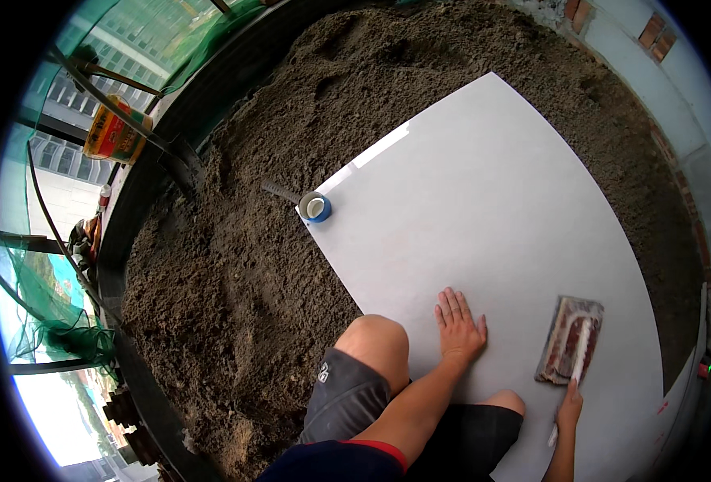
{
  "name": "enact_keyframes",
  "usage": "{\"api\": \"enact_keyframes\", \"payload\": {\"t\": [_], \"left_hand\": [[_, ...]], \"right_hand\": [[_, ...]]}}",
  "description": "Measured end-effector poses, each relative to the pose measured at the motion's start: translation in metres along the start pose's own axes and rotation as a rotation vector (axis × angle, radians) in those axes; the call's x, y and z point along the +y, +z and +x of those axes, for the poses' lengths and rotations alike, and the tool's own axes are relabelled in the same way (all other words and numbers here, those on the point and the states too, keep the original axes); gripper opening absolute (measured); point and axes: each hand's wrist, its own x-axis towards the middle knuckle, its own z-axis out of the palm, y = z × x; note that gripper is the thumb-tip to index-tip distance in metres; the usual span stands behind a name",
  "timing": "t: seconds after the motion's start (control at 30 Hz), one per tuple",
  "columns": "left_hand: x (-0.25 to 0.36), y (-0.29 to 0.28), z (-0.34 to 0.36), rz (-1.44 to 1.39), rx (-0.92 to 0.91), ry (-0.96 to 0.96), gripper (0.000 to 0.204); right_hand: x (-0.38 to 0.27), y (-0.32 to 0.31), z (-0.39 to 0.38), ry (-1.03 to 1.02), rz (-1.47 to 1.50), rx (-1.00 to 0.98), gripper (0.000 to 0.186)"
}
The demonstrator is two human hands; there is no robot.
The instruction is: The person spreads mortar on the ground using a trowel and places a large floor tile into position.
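Note:
A large white board or sheet point(468, 201) lies over rough brown sand or mortar under my knees. My left hand point(458, 329) is pressed flat on it, fingers stretched out. At the right, my right hand point(568, 408) is closed around a long, narrow pale tool point(583, 347); its exact kind cannot be made out. One end of it reaches over a rectangular plastering trowel point(560, 337) with a stained, reddish-brown face, and the other sticks out below my fist. Whether tool and trowel are joined is unclear.
A blue-and-white tape roll point(316, 207) sits at the board's left corner beside a grey strip point(280, 191). Loose brown sand or mortar point(235, 265) surrounds the board's left and far sides. A yellow-and-red bucket point(118, 130) stands at upper left near green netting point(70, 337). A pale wall point(653, 96) borders the right.

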Motion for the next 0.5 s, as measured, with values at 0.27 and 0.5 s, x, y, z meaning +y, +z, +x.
{"api": "enact_keyframes", "payload": {"t": [0.27,0.5], "left_hand": [[0.034,0.005,0.020,0.143,-0.033,0.035,0.080],[0.147,-0.035,0.110,0.033,-0.445,0.130,0.085]], "right_hand": [[0.095,-0.022,-0.022,0.218,0.191,0.219,0.064],[0.057,-0.028,-0.031,0.418,0.211,-0.035,0.070]]}}
